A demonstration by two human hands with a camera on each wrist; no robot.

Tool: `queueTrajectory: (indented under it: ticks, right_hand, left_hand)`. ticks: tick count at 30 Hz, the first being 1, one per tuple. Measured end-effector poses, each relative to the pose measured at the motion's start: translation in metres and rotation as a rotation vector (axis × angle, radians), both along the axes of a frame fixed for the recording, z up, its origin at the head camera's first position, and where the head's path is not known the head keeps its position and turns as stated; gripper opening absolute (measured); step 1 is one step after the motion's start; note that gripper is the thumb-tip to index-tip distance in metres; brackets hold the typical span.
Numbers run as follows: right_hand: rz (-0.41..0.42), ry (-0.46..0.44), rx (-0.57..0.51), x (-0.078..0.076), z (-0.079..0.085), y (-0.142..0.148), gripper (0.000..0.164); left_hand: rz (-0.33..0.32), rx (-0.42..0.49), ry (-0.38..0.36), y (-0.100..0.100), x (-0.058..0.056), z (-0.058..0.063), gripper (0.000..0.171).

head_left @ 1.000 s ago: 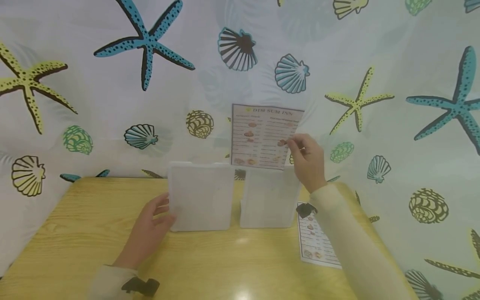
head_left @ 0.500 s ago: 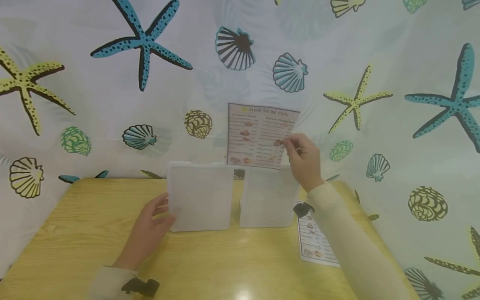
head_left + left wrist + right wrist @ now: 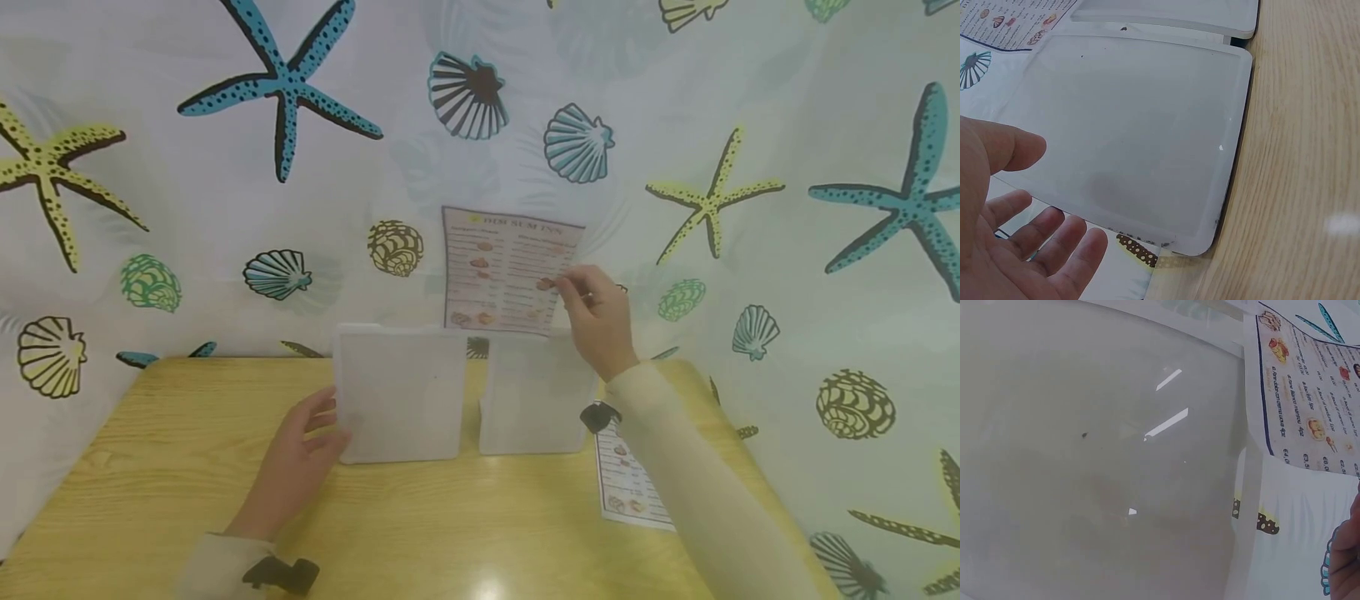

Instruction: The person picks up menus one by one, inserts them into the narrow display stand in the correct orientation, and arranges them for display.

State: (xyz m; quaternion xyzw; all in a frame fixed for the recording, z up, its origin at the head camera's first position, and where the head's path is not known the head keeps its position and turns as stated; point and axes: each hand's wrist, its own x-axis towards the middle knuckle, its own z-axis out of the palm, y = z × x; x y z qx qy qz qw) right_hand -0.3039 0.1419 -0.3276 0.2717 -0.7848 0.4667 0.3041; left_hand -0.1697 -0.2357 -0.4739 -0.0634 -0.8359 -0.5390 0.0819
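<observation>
Two white sign holders with clear fronts stand side by side on the table, the left holder (image 3: 401,396) and the right holder (image 3: 536,396). My right hand (image 3: 600,317) pinches a printed menu sheet (image 3: 498,271) by its right edge, between thumb and fingertips. The sheet is upright, its lower edge about level with the holders' tops. In the right wrist view the menu (image 3: 1310,394) is beyond the holder's rim, and only part of the hand shows. My left hand (image 3: 292,454) is at the left holder's left edge, thumb towards its front, fingers (image 3: 1085,259) loosely bent; contact is unclear.
Another menu sheet (image 3: 633,487) lies on the wooden table (image 3: 420,533) at the right, partly covered by my right sleeve (image 3: 697,475). A white cloth (image 3: 525,50) printed with starfish and shells hangs behind the table.
My right hand has carried the menu sheet slightly to the left, and the sheet looks a little more bowed. My left hand and both holders have stayed in place.
</observation>
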Motion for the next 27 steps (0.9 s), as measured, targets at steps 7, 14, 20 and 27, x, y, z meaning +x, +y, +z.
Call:
queueTrajectory:
  ticks: [7, 14, 20, 27]
  right_hand:
    - [-0.016, -0.044, -0.015, -0.0029, 0.0016, 0.0001, 0.015]
    - [-0.010, -0.090, -0.010, -0.0026, 0.0042, -0.0041, 0.015]
    - [-0.002, -0.100, -0.002, -0.0032, 0.0060, -0.0072, 0.016]
    - [-0.016, -0.130, 0.018, -0.0057, 0.0063, -0.0085, 0.019]
  left_hand:
    - [-0.002, 0.003, 0.006, -0.0012, -0.0012, -0.0031, 0.066]
    - [-0.007, 0.004, 0.013, -0.0015, -0.0015, -0.0031, 0.066]
    - [-0.002, 0.005, 0.007, 0.0005, -0.0017, -0.0010, 0.067]
    - [0.013, -0.012, 0.013, 0.0015, -0.0022, -0.0014, 0.066]
